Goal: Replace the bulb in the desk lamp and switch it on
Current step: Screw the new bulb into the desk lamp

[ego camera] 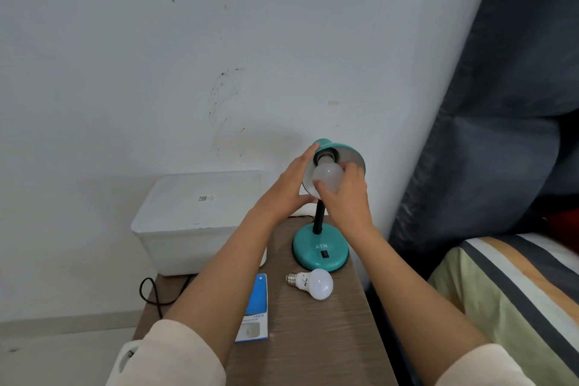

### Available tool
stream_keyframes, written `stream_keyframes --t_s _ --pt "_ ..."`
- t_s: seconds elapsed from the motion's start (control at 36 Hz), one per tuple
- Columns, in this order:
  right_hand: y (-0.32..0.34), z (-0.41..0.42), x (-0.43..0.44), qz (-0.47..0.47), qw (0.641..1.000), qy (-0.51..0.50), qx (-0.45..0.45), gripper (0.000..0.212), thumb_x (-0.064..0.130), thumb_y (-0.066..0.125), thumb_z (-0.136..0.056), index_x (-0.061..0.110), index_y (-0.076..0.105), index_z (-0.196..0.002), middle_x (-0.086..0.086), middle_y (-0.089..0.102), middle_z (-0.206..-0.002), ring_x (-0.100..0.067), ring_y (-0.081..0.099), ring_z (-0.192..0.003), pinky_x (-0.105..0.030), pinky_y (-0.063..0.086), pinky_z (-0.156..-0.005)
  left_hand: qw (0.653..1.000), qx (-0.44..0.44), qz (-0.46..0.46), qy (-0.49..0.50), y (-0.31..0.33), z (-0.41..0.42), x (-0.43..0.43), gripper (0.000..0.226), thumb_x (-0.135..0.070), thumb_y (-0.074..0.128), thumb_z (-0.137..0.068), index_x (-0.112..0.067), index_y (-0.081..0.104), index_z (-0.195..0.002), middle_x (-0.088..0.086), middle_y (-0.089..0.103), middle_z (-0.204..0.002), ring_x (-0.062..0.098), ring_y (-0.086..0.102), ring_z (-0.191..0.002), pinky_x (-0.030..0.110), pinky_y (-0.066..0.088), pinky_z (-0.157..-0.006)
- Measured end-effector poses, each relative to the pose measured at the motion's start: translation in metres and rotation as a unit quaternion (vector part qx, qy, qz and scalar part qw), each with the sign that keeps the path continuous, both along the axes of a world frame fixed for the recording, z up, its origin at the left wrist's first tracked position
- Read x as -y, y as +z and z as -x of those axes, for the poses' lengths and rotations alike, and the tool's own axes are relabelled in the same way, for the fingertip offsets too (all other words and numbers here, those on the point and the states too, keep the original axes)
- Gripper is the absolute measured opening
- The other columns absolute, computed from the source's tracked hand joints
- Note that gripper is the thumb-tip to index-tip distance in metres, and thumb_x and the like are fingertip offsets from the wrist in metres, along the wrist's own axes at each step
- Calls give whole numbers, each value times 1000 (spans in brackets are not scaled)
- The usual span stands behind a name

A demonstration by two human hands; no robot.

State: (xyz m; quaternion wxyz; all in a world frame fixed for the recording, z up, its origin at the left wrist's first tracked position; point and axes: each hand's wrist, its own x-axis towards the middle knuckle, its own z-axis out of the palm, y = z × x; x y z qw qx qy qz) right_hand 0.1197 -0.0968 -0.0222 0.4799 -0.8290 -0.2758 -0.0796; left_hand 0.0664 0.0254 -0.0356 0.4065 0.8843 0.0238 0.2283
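The round teal desk lamp base (320,252) reads "ATN" in white above a black rocker switch (325,254); its black stem rises upright to the teal bowl-shaped shade (351,155), which faces the camera. Two frosted white bulbs are in view. One bulb (326,175) sits in the shade's socket, globe end toward the viewer, with the right hand (346,197) curled round it. The left hand (289,186) cups the shade's left edge, fingers extended. The second bulb (315,283) lies on the wood-grain table (313,338), screw cap pointing left, its small print unreadable. Beside it lies one blue and white carton (254,310) marked "H03".
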Motion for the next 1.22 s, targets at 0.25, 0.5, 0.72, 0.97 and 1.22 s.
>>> stream_keyframes --t_s 0.25,0.5,0.72,0.97,1.22 --pt "-1 6 -2 -80 995 -14 -65 52 24 66 -81 5 44 -125 -9 46 -128 -20 46 -115 -15 31 -81 1000 0 -19 6 0 -1 1 98 -11 75 -77 -36 9 -147 -4 27 -151 10 31 -136 30 32 -111" --pt "8 8 6 31 999 6 -8 47 18 57 -85 2 43 -127 -15 44 -127 -26 47 -114 -24 35 -80 995 -32 -94 18 6 9 3 96 -11 68 -83 -30 1 -149 -6 17 -156 8 23 -139 14 21 -105" --pt "18 28 20 107 993 12 49 44 14 51 -87 0 43 -128 -16 43 -130 -30 46 -116 -32 41 -91 981 -73 -166 63 25 40 8 73 -17 58 -91 -17 13 -149 2 18 -157 16 21 -142 24 19 -112" --pt "-8 76 8 125 989 63 42 24 18 51 -88 3 57 -105 -12 57 -107 -26 55 -96 -33 43 -76 954 -153 -169 196 11 105 -22 60 -48 39 -96 -14 30 -144 3 28 -154 16 24 -141 36 25 -111" --pt "-38 80 -59 137 980 116 -86 40 24 48 -94 -4 49 -122 -20 56 -118 -33 52 -111 -37 42 -91 908 -201 -68 361 -17 165 -101 70 -50 36 -95 -4 19 -146 14 20 -155 26 18 -143 38 21 -113"
